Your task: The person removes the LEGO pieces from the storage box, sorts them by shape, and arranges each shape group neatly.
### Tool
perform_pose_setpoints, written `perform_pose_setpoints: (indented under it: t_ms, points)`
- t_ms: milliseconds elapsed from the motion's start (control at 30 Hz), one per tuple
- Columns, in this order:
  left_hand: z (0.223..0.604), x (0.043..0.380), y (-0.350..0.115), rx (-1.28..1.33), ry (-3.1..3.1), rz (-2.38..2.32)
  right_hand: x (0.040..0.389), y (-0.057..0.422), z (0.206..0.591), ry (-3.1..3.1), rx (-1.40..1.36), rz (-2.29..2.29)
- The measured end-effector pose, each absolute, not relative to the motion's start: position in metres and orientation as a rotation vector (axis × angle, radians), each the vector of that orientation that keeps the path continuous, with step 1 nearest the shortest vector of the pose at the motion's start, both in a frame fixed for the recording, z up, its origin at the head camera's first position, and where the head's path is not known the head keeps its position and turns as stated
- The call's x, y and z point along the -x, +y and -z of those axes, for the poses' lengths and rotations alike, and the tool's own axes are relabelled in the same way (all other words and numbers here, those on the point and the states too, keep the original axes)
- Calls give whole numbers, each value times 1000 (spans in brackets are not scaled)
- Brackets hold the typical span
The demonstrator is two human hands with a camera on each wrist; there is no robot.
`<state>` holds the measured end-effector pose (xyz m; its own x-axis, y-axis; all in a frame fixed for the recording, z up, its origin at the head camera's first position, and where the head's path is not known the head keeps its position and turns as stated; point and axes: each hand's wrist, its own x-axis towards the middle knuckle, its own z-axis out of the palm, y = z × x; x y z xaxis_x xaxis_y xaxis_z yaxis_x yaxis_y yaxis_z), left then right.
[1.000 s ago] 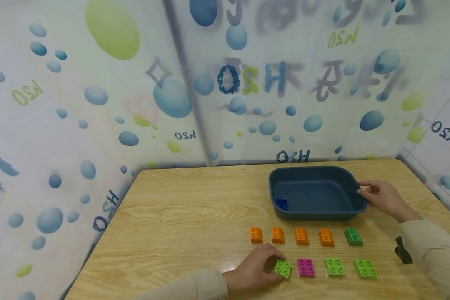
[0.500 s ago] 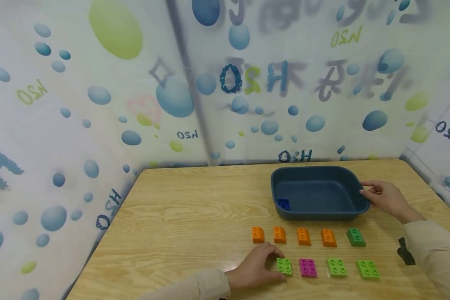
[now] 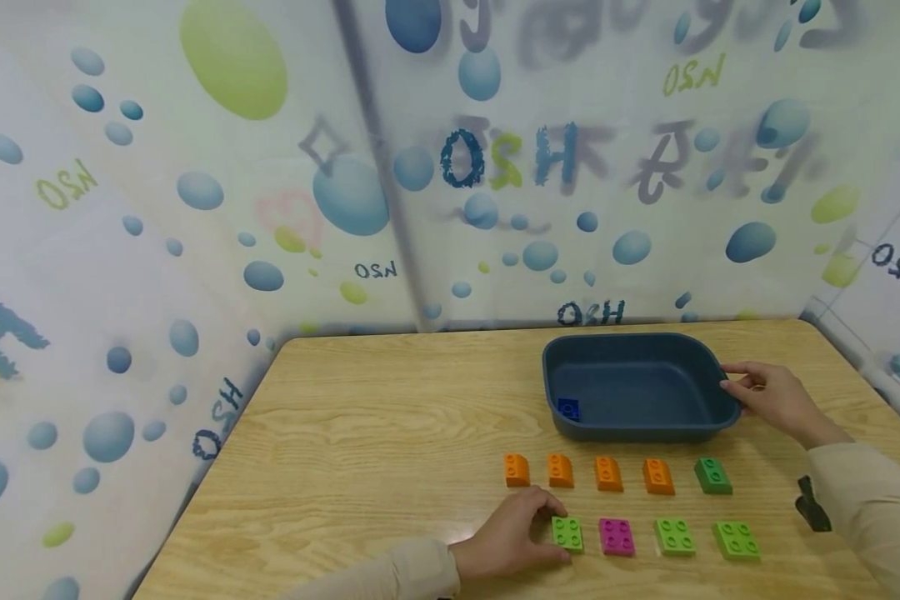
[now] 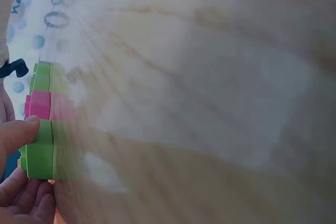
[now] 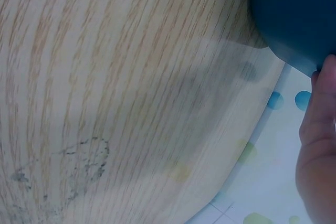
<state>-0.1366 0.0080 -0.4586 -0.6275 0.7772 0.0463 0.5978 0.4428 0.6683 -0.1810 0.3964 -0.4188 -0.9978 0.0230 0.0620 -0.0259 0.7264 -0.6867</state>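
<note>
My left hand (image 3: 512,537) pinches a light green toy brick (image 3: 567,534) between thumb and fingers, at the left end of the front row. In the left wrist view that brick (image 4: 40,153) stands on the table, thumb (image 4: 18,132) on one side and curled fingers on the other. To its right sit a magenta brick (image 3: 617,537) and two more light green bricks, one of them (image 3: 674,537) nearer. My right hand (image 3: 780,402) holds the right end of a dark blue bin (image 3: 645,433) by its rim. A blue brick (image 3: 567,409) lies in the bin's front left corner.
Between the bin and the front row runs a line of orange bricks (image 3: 608,473) ending in a dark green brick (image 3: 713,475). A black object (image 3: 813,505) lies by the right sleeve. A patterned curtain (image 3: 487,250) hangs behind the wooden table (image 3: 367,417).
The light green brick in my left hand has turned from slightly skewed to square with the row. My right hand stays on the bin. The head view has shifted slightly.
</note>
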Motion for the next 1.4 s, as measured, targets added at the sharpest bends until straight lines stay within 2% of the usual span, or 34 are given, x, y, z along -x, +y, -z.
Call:
perform_pose_setpoints:
  t_ms: [833, 1033, 1400]
  points:
    - [452, 134, 3, -1213, 2402, -886, 183, 396, 421, -2862, 3, -1161]
    - [431, 140, 8, -1254, 2372, -832, 182, 397, 421, -2863, -4, -1149]
    - [392, 177, 41, -1405, 2383, -901, 181, 397, 421, -2858, 2, -1149]
